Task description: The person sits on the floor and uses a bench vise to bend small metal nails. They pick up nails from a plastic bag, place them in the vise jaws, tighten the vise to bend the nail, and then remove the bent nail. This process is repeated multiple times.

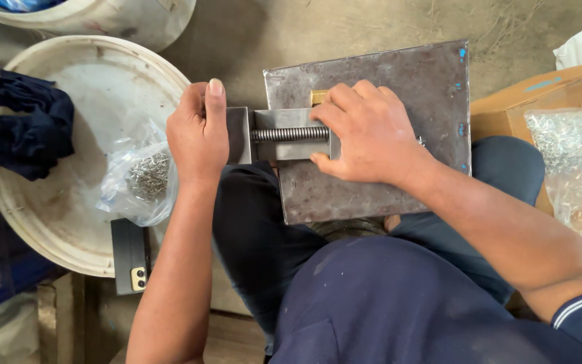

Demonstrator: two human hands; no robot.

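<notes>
A small metal vise (284, 135) with a threaded screw (289, 134) along its middle lies on a flat steel plate (399, 87), which rests on the person's lap. The left hand (199, 135) is closed around the left end of the vise, thumb pointing up along its outer face. The right hand (365, 135) is cupped over the right end of the vise, fingers curled down over it; whatever lies under the palm is hidden. A small brass-coloured piece (318, 96) shows just above the right fingers. To the left, a white bucket lid (102, 74) carries a dark blue cloth (25, 125) and a clear bag of small metal parts (144, 176). A phone (131, 256) lies at the lid's lower edge. To the right, a larger bag of metal parts (570, 158) rests on a cardboard box (506, 108).
</notes>
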